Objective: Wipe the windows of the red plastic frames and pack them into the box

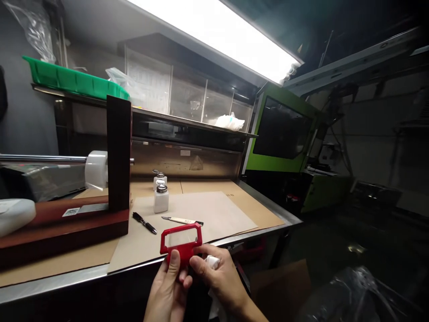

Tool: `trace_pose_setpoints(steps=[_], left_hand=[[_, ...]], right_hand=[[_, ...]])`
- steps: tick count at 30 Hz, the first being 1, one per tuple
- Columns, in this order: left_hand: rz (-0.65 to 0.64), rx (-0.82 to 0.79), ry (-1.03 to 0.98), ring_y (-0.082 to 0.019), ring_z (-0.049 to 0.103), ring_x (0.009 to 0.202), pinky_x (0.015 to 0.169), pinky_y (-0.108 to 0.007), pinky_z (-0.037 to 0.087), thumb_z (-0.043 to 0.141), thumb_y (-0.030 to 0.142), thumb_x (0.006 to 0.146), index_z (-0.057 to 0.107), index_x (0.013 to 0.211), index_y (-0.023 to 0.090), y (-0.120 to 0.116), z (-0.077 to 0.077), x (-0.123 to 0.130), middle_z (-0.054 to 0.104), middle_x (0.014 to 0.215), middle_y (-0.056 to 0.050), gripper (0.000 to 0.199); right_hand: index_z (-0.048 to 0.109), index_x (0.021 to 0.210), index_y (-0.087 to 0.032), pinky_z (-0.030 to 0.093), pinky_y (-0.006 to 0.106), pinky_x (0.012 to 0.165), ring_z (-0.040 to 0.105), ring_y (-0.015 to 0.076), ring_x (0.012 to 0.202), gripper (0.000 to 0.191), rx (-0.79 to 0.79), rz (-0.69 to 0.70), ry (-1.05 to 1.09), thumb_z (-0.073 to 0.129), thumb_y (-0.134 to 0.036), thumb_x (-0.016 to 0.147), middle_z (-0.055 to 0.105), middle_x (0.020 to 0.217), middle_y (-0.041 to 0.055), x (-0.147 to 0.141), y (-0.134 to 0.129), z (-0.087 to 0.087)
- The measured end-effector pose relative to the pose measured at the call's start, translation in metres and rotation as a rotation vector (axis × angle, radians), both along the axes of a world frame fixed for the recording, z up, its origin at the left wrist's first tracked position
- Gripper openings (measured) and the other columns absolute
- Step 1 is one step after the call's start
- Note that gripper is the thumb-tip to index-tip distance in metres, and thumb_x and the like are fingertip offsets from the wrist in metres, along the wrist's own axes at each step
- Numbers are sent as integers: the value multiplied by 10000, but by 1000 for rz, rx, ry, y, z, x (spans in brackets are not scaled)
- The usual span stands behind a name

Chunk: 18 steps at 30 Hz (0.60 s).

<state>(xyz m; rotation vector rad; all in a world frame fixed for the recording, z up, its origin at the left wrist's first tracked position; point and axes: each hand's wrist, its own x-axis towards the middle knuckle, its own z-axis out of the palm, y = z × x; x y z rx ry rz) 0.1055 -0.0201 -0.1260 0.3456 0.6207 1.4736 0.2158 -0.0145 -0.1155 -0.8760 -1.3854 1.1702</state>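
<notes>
A red plastic frame with a rectangular window (181, 252) is held up over the front edge of the bench. My left hand (169, 284) grips its lower part, thumb across the front. At its lower right corner, the thumb and forefinger of my right hand (219, 277) touch the red part. A crumpled white cloth or tissue (212, 262) is tucked in that same hand, and part of it hangs below. Just beyond the red frame lie a craft knife (179, 220) with a pale handle and a black pen (144, 222).
Two white pump bottles (161, 200) stand on the cardboard-covered bench (201, 208). At left is a dark red stand (119, 156) with a metal rod and white roll. Above, a shelf (194, 121) carries a green tray (73, 80). A green machine (281, 129) stands at right.
</notes>
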Motion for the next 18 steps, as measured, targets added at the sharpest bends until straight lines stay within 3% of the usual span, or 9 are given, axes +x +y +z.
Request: trace_pose_setpoints(steps=[4, 7, 9, 12, 18], left_hand=[[67, -46, -1, -109, 612, 568, 487, -138, 508, 829, 201, 601, 659, 797, 191, -7, -9, 3, 656, 670, 6, 261], [90, -35, -22, -168, 682, 829, 707, -180, 560, 788, 140, 630, 675, 875, 220, -14, -6, 3, 719, 856, -29, 282], [67, -9, -58, -198, 670, 944, 752, -210, 567, 771, 129, 636, 676, 949, 256, -17, 0, 3, 725, 937, -34, 351], [49, 5, -90, -197, 668, 951, 710, -203, 576, 786, 127, 618, 676, 993, 299, -17, 4, 2, 727, 978, -20, 427], [173, -10, -118, -183, 681, 866, 707, -207, 584, 811, 210, 623, 714, 910, 273, -2, -1, 0, 733, 938, -18, 309]], right_hand=[[712, 769, -128, 438, 246, 533, 540, 132, 549, 333, 23, -54, -4, 667, -458, 761, 620, 653, 42, -11, -5, -3], [671, 654, -123, 379, 224, 523, 458, 105, 547, 332, 36, -144, -20, 672, -440, 757, 560, 588, 20, -17, -7, -6], [628, 618, -130, 332, 216, 483, 397, 88, 516, 362, 14, -140, 8, 656, -460, 763, 500, 547, -2, -21, -7, -8], [584, 604, -142, 281, 211, 449, 327, 70, 476, 385, -33, -137, 49, 643, -485, 770, 430, 509, -30, -27, -6, -12], [557, 588, -153, 203, 206, 406, 239, 46, 428, 399, -67, -151, 60, 649, -501, 760, 339, 464, -64, -32, -5, -15]])
